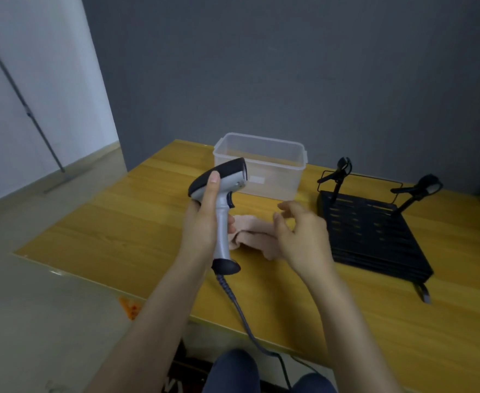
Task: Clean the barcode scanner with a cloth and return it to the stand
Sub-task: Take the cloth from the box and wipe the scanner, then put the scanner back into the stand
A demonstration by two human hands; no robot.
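Scanner (221,191) is up off the table (97,222), left hand (205,222) wrapped round the grey handle with the thumb lying along the head, so that grip is closed on it. Right hand (301,236) hangs at about 3 o'clock from the scanner, fingers loosely curled and holding nothing, just above the pinkish cloth (250,236) that lies crumpled on the wood between the two hands.

Stand (375,231) sits further out at 3 o'clock, with two black holder arms poking up at its back edge. Clear plastic tub (261,165) is at 12 o'clock, right behind the scanner's head.

Biggest risk I'd guess is the cable (244,316): it trails off the near edge at 6 o'clock, and could snag there when the scanner swings over to the stand. Swinging the head back could also knock the tub.
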